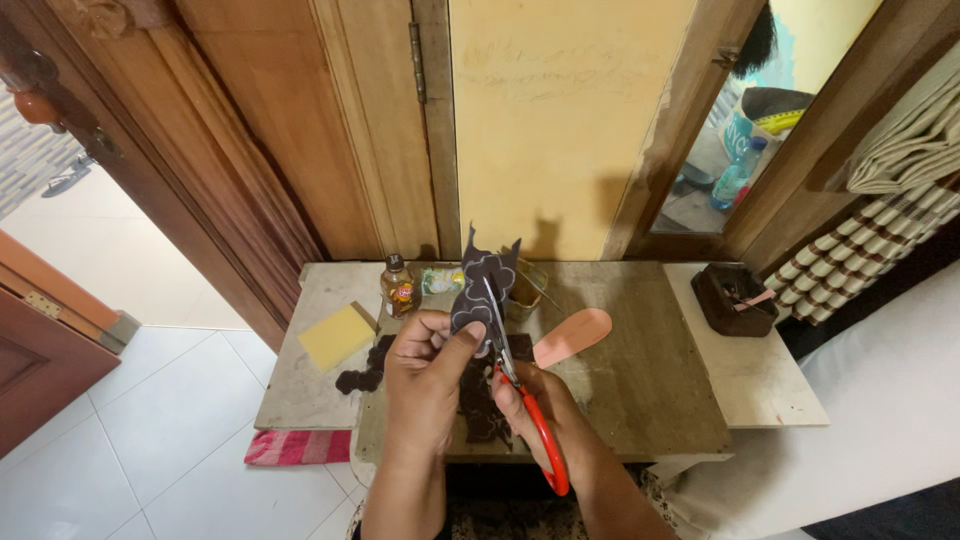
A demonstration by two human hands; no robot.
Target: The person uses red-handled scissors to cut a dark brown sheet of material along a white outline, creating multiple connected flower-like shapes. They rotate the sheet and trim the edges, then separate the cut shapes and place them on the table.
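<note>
We hold a dark patterned paper cutout [482,285] up above the low wooden tabletop [640,370], our left hand [428,370] pinching its lower edge between thumb and fingers so that it stands upright in front of the yellow wall. Our right hand [535,405] is closed through the handles of a pair of red-handled scissors [520,395], whose blades reach up and meet the cutout near its middle. Below our hands, more dark paper scraps [365,378] lie on the tabletop, partly hidden by our wrists. Just beside the scissors, to the right, a pink oval paper piece [572,337] lies flat. To the left sits a yellow sponge-like block [337,336], and behind it a small brown bottle [399,287] stands upright near the wall. A dark square box [733,298] sits at the far right of the tabletop, well apart from our hands. A red striped cloth [298,447] lies on the white tiled floor under the left edge.
</note>
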